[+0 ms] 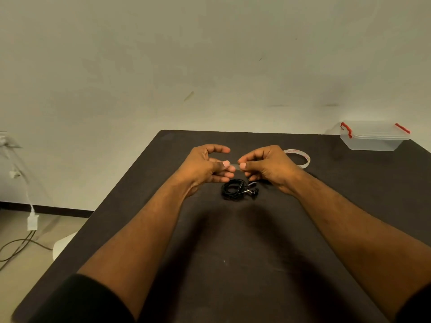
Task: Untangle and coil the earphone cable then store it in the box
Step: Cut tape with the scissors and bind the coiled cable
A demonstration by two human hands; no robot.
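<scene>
Left hand (205,166) and right hand (268,167) pinch a short clear tape strip (235,166) stretched sideways directly above the coiled earphone cable (236,189); box (373,138) far right.

Black coiled earphone cable (234,189), dark brown table (233,264), clear box (373,142) with red latches, white tape roll (303,159) with red print

Two bare arms come up from the bottom of the frame toward the middle. The left hand (205,165) and the right hand (268,167) have nothing on them: no rings, no watch, no gloves. The nails are short and pale. The forearms are bare too. At the lower left and lower right corners you can see dark, almost black sleeves (77,299), pushed up near the elbows. The cloth looks plain, with no marks.
</scene>
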